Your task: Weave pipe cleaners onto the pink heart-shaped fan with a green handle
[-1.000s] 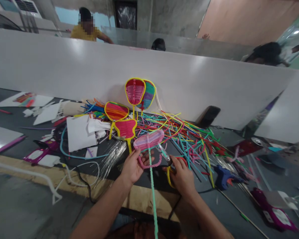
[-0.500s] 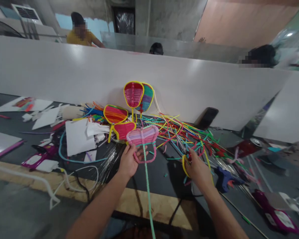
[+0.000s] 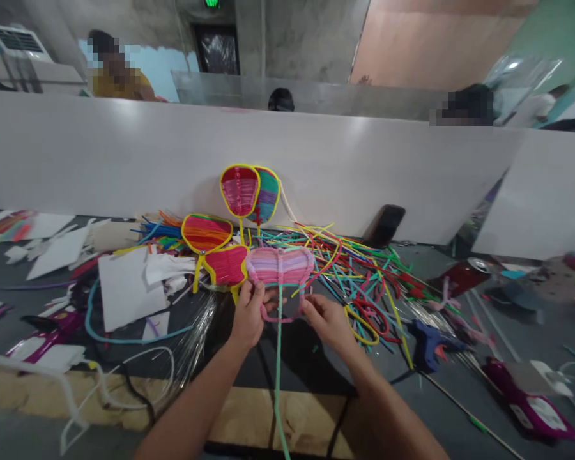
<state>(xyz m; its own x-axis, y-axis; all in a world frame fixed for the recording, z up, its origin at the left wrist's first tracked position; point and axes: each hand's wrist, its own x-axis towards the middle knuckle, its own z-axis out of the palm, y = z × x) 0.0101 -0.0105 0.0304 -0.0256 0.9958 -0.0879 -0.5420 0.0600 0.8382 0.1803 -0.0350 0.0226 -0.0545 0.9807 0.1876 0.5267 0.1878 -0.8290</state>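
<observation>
My left hand (image 3: 250, 316) grips the left side of a fan-shaped piece (image 3: 263, 267) made of pipe cleaners, its thumb in front and other fingers behind. The upper part is filled with pink and lilac rows; the lower part is an open pink outline. My right hand (image 3: 326, 322) pinches that outline's lower right side. A long mint-green pipe cleaner (image 3: 278, 377) runs down from the middle of the piece toward me. To the right of my right hand, a yellow loop (image 3: 364, 327) and red loops lie on the table among loose pipe cleaners (image 3: 349, 255).
Finished-looking fans (image 3: 239, 191) lean against the white partition (image 3: 124, 153), with others (image 3: 225, 265) below them. A blue glue gun (image 3: 429, 345), a red can (image 3: 464, 278) and a dark phone (image 3: 387, 225) are at right. White paper (image 3: 129, 291) lies left. People sit beyond the partition.
My right hand has let go of the scissors-like tool at right and moved left onto the pink outline. My left hand keeps its hold. The view has shifted slightly right.
</observation>
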